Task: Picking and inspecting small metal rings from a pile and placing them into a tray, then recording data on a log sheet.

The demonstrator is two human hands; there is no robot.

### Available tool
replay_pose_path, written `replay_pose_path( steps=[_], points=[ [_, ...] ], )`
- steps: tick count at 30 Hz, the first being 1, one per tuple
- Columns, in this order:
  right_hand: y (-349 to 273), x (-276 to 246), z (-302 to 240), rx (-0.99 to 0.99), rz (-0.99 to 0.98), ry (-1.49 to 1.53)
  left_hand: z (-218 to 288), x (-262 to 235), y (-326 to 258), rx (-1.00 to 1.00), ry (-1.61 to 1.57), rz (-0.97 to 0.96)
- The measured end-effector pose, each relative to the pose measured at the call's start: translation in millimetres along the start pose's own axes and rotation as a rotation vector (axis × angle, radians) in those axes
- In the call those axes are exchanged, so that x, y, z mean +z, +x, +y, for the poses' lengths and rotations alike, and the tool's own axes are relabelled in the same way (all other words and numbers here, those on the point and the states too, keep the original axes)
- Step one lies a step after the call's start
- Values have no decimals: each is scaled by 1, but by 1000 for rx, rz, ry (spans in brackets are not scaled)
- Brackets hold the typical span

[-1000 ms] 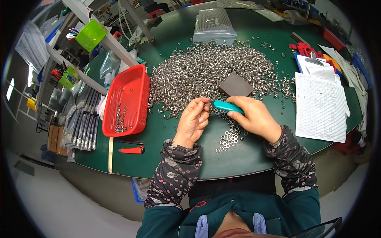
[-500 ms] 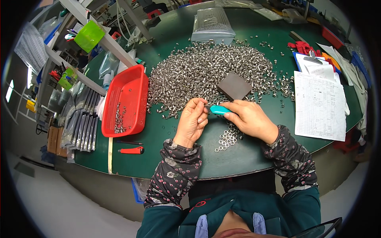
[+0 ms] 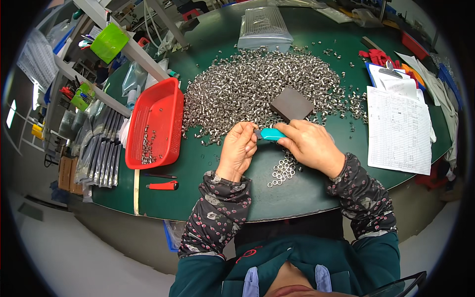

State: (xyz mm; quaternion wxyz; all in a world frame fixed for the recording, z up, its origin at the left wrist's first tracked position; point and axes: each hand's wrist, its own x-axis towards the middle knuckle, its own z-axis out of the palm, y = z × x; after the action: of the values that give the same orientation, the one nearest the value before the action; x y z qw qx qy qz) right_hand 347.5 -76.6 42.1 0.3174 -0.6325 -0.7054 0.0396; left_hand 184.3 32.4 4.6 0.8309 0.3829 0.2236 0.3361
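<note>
The right grip (image 3: 315, 148) is clamped on a teal tool (image 3: 272, 134), held near the ring pile (image 3: 257, 89); the left grip's (image 3: 237, 150) fingertips are together, any contents too small to tell.

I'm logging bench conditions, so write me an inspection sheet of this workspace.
Surface: green table, partly covered by a pile of small metal rings.
Work items: teal-handled tool; dark block among the rings.
Clutter: red basket with small metal pieces inside; red cutter; papers at right.
Hands: right hand grips the tool; left hand has fingers pinched near its tip, anything between too small to tell.
Cables: pale cords at upper left.
Surroundings: grey frame with green bins; bagged stacks at left.
</note>
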Motion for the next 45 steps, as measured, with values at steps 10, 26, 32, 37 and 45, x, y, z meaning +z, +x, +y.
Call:
replay_pose_path(
  steps=[10, 26, 32, 37, 45],
  points=[
    [2, 2, 4, -140, 89, -128, 1, 1, 0, 10, 62, 12],
    [3, -4, 6, -227, 110, -191, 6, -1, 0, -68, 186, -7],
    [3, -10, 7, -229, 44, -170, 10, -3, 0, -127, 211, -77],
    [3, -15, 9, -293, 31, -218, 12, -5, 0, -236, 206, -158],
    [7, -17, 13, -375, 75, -288, 14, -7, 0, -349, 173, -231]
  ],
)
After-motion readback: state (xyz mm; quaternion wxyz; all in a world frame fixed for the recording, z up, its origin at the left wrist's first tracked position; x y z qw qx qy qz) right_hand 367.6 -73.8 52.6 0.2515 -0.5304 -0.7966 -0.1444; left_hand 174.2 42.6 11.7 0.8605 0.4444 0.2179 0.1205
